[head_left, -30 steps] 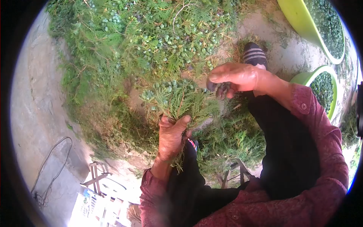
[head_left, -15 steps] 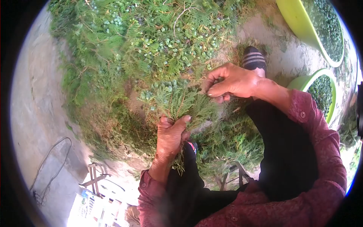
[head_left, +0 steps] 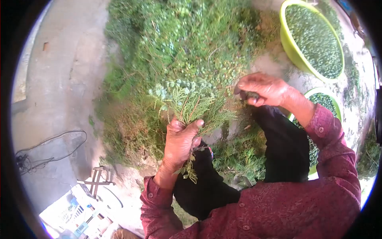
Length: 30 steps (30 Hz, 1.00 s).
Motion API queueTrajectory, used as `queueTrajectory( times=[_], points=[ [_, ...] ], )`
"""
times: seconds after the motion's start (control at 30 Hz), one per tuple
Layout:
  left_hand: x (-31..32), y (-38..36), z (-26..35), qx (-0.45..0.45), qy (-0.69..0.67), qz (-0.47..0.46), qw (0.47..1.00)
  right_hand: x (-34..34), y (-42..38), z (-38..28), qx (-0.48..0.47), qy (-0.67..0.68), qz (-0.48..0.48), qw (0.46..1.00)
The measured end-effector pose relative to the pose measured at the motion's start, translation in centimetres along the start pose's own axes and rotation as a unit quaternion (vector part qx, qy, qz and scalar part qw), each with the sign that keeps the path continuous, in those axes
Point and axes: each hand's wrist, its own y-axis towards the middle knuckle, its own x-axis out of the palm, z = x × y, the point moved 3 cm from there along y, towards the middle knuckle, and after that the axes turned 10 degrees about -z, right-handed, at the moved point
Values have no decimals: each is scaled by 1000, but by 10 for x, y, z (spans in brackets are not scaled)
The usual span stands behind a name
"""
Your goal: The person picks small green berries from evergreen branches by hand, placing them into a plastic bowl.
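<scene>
My left hand (head_left: 180, 146) is closed around the stems of a bunch of evergreen sprigs (head_left: 195, 104). The flat green fronds fan out above the thumb, with pale blue-green cones clustered along their top, and one sprig end hangs below the fist. To the right of the bunch, apart from it, my right hand (head_left: 267, 90) has its fingers curled in. Something small and dark shows between those fingers, too indistinct to name. Beyond both hands a large heap of cut evergreen branches (head_left: 171, 44) with many small cones covers the ground.
A yellow-green tub (head_left: 285, 39) full of small green cones stands at the upper right. Another green-rimmed tub (head_left: 338, 104) of cones sits nearer, partly behind my right arm. At left, a loop of cable (head_left: 59, 133) lies on concrete beside a small wooden frame (head_left: 95, 182).
My right hand has moved away from the bunch to the right, toward the tubs. The left hand keeps its hold on the sprigs. The whole view has shifted, showing more of the tubs.
</scene>
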Motion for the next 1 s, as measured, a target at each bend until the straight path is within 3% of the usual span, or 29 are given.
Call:
queueTrajectory(
  times=[0.07,0.2,0.37,0.43,0.47,0.53,0.63,0.8,0.83,1.0],
  points=[
    [17,-28,19,26,24,-15,999,24,-19,-4,-6,-32,5,999],
    [47,-82,36,80,45,-58,994,77,-60,-4,-23,-26,-75,997],
    [69,-145,30,91,66,-71,991,111,-113,14,-135,-10,-38,990],
    [64,-165,22,80,72,-15,994,120,-138,22,-212,5,14,977],
    [67,-174,22,100,61,42,992,112,-142,27,-269,109,36,956],
    [54,-180,12,97,30,38,994,95,-157,32,-294,248,-2,923],
    [54,-185,8,152,-7,-4,988,131,-184,55,-275,208,-34,938],
    [52,-184,-8,181,-23,-8,983,190,-197,101,-228,117,-168,952],
    [52,-184,-9,191,-35,30,981,200,-200,106,-228,91,-186,951],
    [60,-194,-14,228,-85,103,964,241,-202,136,-178,-41,-138,973]
  ],
)
